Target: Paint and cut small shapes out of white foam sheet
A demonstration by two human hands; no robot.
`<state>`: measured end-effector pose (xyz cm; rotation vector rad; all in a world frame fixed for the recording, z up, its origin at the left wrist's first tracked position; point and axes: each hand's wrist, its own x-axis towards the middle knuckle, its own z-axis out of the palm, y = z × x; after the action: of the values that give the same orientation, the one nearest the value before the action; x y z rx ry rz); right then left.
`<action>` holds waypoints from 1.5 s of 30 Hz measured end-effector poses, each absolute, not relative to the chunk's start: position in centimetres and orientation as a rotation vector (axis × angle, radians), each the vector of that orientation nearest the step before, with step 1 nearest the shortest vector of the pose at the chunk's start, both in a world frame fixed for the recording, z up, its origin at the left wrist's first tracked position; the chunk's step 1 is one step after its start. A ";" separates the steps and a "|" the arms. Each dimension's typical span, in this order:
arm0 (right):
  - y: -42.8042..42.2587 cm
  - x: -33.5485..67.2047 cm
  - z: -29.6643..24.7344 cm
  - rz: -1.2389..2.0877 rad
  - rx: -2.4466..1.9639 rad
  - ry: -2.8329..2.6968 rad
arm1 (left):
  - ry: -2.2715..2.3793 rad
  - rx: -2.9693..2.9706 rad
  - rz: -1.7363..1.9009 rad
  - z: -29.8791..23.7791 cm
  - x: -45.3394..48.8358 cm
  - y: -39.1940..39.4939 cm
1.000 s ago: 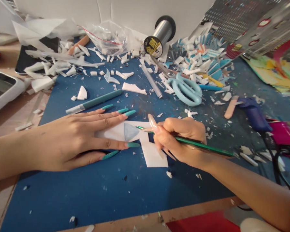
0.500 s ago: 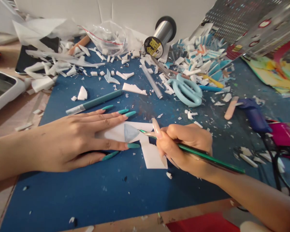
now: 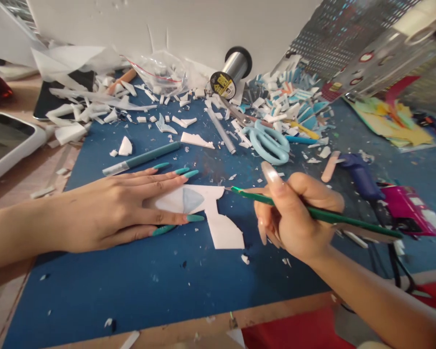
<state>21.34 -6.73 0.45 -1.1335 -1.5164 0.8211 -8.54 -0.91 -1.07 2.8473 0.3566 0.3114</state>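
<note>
My left hand [image 3: 112, 208] lies flat with fingers stretched out, pressing a white cut-out piece [image 3: 218, 220] onto the blue mat [image 3: 148, 281]. The piece carries a grey-blue painted patch between my fingertips. My right hand [image 3: 294, 213] is closed round a thin green brush [image 3: 312, 213], held above the mat to the right of the piece. The brush tip points left, just beyond the piece's upper right corner.
Light blue scissors [image 3: 269, 140], a grey pen [image 3: 221, 128], a teal marker [image 3: 141, 157] and a wire spool [image 3: 228, 72] lie among many white scraps at the back. A blue glue gun [image 3: 359, 174] and pink object [image 3: 410, 211] sit at the right; a phone [image 3: 7, 143] at the left.
My right hand has lifted and drawn back to the right, taking the brush tip off the painted patch. The left hand has stayed on the piece. The view has shifted slightly.
</note>
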 end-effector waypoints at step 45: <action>-2.7 18.6 2.0 1.948 -1.061 -1.157 | 0.730 2.392 0.827 -0.7 -8.1 -3.6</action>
<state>18.56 -2.71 1.95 -1.0610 -1.1572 1.9483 -8.10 -3.55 -0.70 2.3920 0.7301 0.8268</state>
